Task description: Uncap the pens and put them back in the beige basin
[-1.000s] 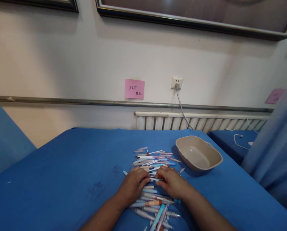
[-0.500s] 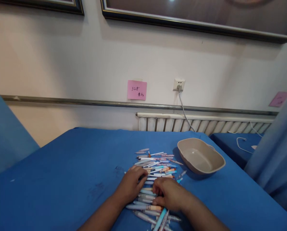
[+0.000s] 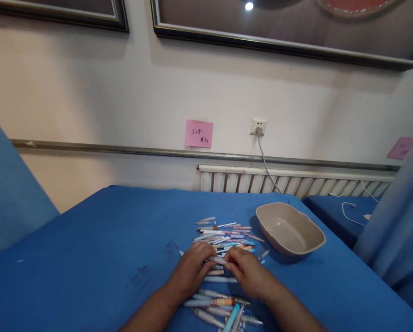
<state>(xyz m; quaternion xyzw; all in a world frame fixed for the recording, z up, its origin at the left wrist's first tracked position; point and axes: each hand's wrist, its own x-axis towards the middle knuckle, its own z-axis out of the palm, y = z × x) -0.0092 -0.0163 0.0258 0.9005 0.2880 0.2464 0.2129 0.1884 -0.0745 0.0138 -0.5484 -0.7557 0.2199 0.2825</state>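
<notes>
Both hands pinch a pale pen (image 3: pixel 218 260), held crosswise just above a spread of pens. My left hand (image 3: pixel 193 266) grips its left end, fingers curled over it. At the other end, the thumb and fingertips of my right hand (image 3: pixel 250 273) close on the tip. Beneath and beyond the hands lie many pens in white, pink, blue and orange, mostly side by side. A light blue pen (image 3: pixel 221 279) rests between my wrists. Nearer to me are a blue and orange pen (image 3: pixel 209 302) and a turquoise pen (image 3: pixel 231 318), the latter slanting across others.
A beige plastic basin (image 3: pixel 291 229) stands right of the pens on the blue-covered table (image 3: pixel 123 244). Behind are a radiator (image 3: pixel 241 180), a wall socket (image 3: pixel 258 127) with a plugged cable, and a pink note (image 3: pixel 199 133). Blue curtains (image 3: pixel 396 221) hang at both sides.
My right hand has moved up and left, close to my left hand. A pale pen is now held between the two. The view has tilted slightly upward.
</notes>
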